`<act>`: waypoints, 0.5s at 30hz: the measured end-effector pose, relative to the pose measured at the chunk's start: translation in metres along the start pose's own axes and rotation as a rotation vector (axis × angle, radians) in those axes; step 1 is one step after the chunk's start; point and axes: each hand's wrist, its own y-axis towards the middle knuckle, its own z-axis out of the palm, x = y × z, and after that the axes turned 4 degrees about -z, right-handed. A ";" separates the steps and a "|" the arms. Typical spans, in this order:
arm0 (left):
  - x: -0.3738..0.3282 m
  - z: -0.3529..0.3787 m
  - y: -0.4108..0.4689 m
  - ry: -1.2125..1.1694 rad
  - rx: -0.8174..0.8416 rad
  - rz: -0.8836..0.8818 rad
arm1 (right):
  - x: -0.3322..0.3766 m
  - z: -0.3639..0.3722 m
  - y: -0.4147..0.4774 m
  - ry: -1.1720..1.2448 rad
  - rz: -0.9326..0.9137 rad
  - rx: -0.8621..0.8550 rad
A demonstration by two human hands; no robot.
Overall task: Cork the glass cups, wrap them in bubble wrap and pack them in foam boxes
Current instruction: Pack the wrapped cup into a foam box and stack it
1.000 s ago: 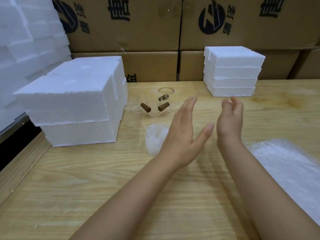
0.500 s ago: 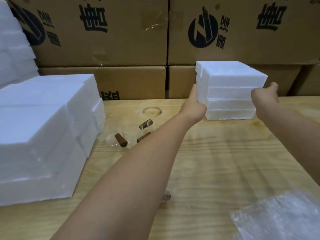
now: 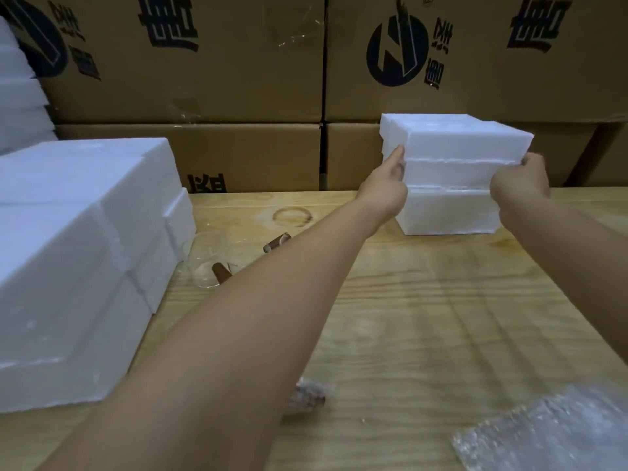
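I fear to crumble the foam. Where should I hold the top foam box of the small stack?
Grip the top foam box by its left and right faces, above the seam, one hand from each side: it is wide, flat and level. The left hand and right hand hold there.

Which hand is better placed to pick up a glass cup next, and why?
Left. Both the left hand and right hand hold the small foam stack, but the glass cups lie beneath the left forearm; the right would likely have to cross over.
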 end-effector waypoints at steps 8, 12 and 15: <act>-0.018 -0.038 -0.090 -0.126 -0.030 0.067 | 0.026 -0.038 -0.072 0.039 -0.193 -0.055; -0.016 -0.053 -0.141 -0.134 -0.072 0.043 | 0.025 -0.060 -0.123 0.044 -0.277 0.001; -0.006 -0.062 -0.171 -0.045 -0.133 0.023 | 0.011 -0.075 -0.157 0.006 -0.335 0.058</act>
